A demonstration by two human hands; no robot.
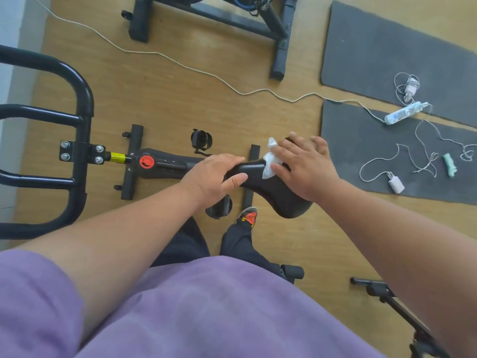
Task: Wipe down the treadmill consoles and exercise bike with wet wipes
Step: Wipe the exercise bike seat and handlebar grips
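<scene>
Wipe (269,161) under R hand (300,166), on saddle (271,187)

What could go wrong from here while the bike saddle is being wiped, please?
The white cable trails across the floor towards the power strip, so a step back might catch it. The left hand grips only the saddle nose; hard pressure from the right hand on the wet wipe might swivel it.

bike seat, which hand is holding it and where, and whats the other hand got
The left hand grips the seat by its narrow nose; the right hand presses a white wipe flat on top.
</scene>
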